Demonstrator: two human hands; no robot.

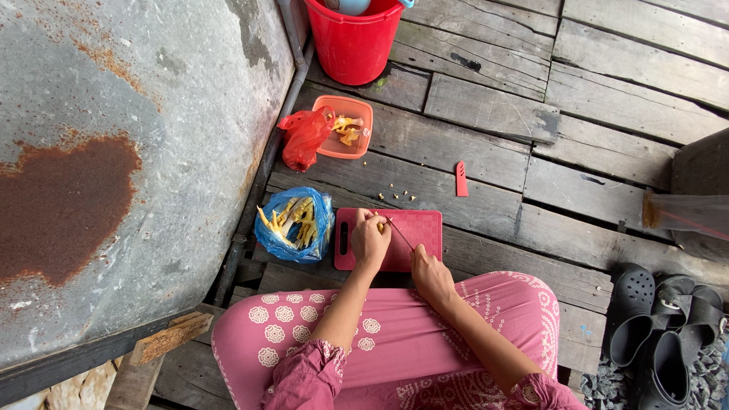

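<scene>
On a red cutting board (414, 228) set on the plank floor (486, 106), the left hand (370, 241) curls its fingers (377, 225) closed over a small yellow piece (381, 225) near the board's middle. The right hand (429, 275) grips a thin knife (400, 233), its blade slanting up and leftward from the right to meet the piece.

Crumpled red plastic bag (304, 138) on wooden plank floor (493, 114), touching left edge of shallow orange plastic tray (357, 114), below red bucket. Open blue plastic bag (323, 220), rounded and glossy, holding yellow pieces, just left of pink cutting board, beside rusty metal wall. Clear plastic bag (687, 212) with brownish strip at left end, at right frame edge above dark sandals. No labels, signs, screens visible.
</scene>
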